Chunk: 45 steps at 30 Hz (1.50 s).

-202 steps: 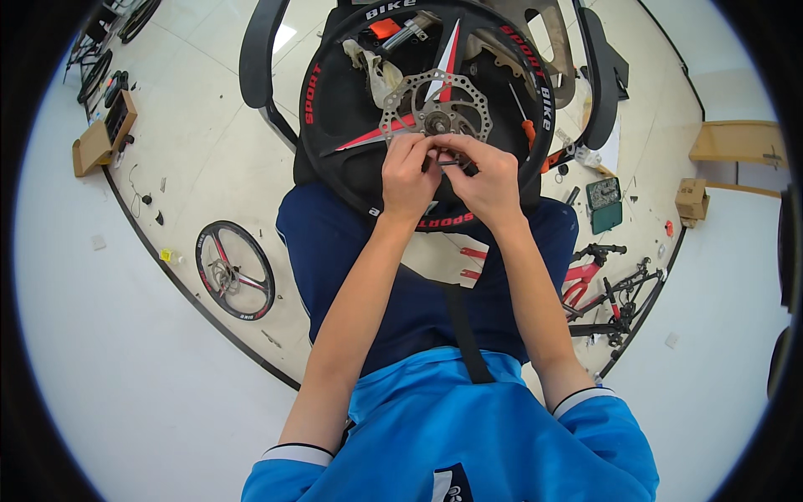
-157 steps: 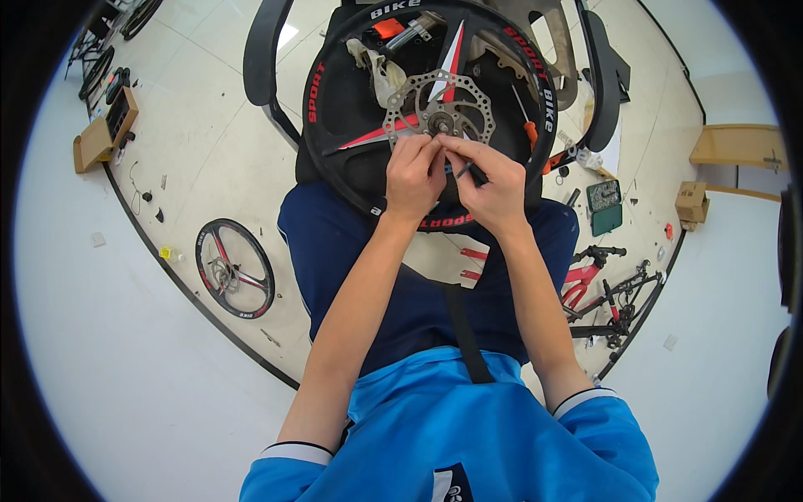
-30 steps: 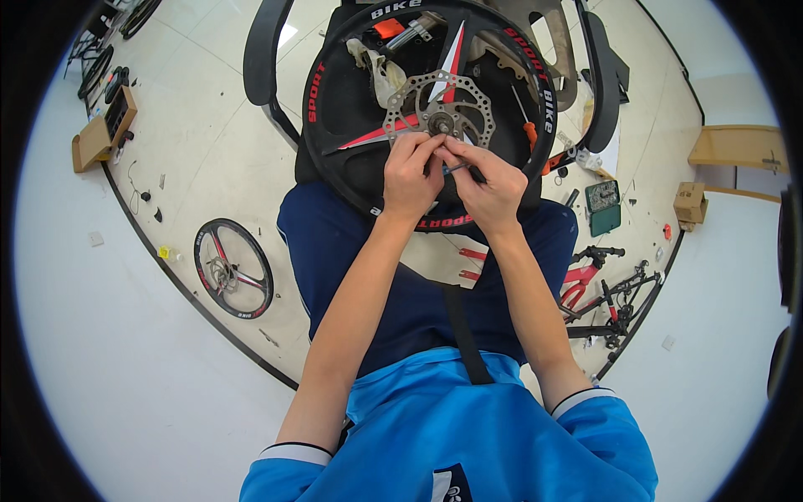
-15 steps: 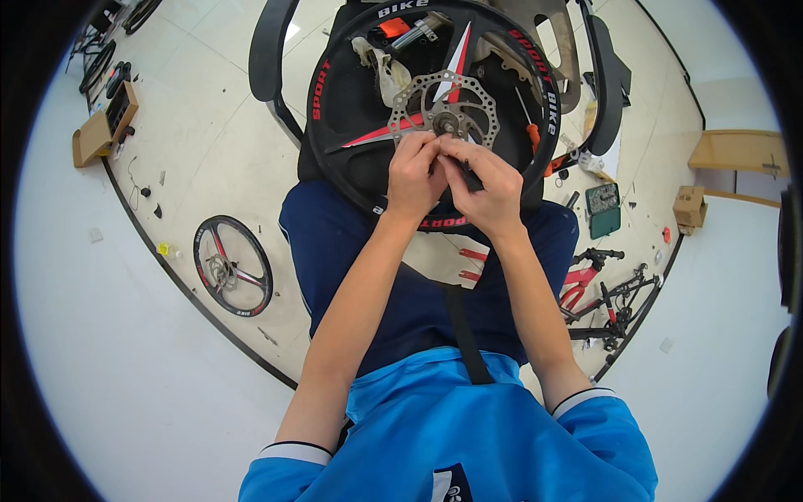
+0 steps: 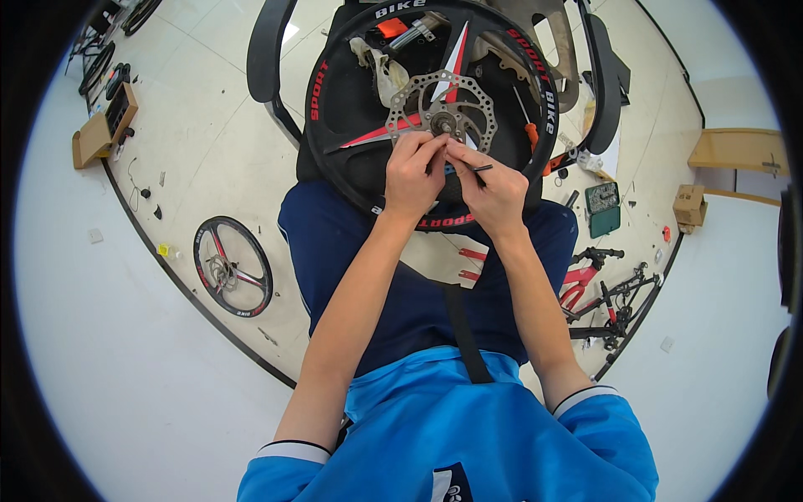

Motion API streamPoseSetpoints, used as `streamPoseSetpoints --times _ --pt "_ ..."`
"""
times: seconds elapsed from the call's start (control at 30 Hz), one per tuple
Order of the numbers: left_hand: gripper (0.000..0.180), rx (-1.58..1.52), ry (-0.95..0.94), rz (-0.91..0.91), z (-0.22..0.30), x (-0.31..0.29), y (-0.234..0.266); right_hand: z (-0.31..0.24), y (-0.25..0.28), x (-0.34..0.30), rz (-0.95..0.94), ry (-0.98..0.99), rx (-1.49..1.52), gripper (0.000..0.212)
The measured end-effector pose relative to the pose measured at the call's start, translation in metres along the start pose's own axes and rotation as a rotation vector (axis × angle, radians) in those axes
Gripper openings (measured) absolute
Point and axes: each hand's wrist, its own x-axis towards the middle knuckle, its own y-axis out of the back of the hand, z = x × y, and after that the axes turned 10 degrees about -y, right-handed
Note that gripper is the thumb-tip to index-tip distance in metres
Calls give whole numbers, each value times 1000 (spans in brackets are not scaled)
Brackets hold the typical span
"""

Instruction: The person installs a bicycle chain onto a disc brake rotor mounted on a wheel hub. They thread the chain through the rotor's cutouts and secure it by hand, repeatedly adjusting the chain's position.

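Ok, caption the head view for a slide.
Left hand and right hand, the latter holding a thin dark rod, side by side near the hub of a wheel with a rotor.

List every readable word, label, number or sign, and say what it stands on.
I copy no wording; here is where it stands.
Red and white capitals: top-centre wheel's rim.
White lettering, small: lower-left wheel's rim.
Emblem, too small to make out: blue shirt.

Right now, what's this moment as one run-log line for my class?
left hand: near hub, grip hidden; right hand: pinching thin dark rod; wheel: brake disc facing up
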Motion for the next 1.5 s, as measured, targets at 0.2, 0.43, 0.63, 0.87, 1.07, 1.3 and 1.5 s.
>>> streamPoseSetpoints --times 0.2,0.43,0.63,0.87,1.07,1.3,1.5 --pt "25 1 -1 4 -1 -1 0 0 -10 -2 99 21 -13 21" --pt "26 -9 -3 10 -1 -2 0 -3 -15 2 144 -32 36 20" --pt "24 -16 29 66 2 -1 -1 -3 -13 1 144 -107 45 19" --pt "23 -35 47 74 0 -2 0 -10 7 7 -127 -100 112 32" --pt "26 -51 5 67 -2 2 1 -10 48 36 -613 -145 405 38" --pt "22 -78 73 -39 0 2 8 -7 57 77 -986 -153 474 25" --pt "20 -64 69 -52 -3 4 7 -8 50 84 -915 -247 422 22"
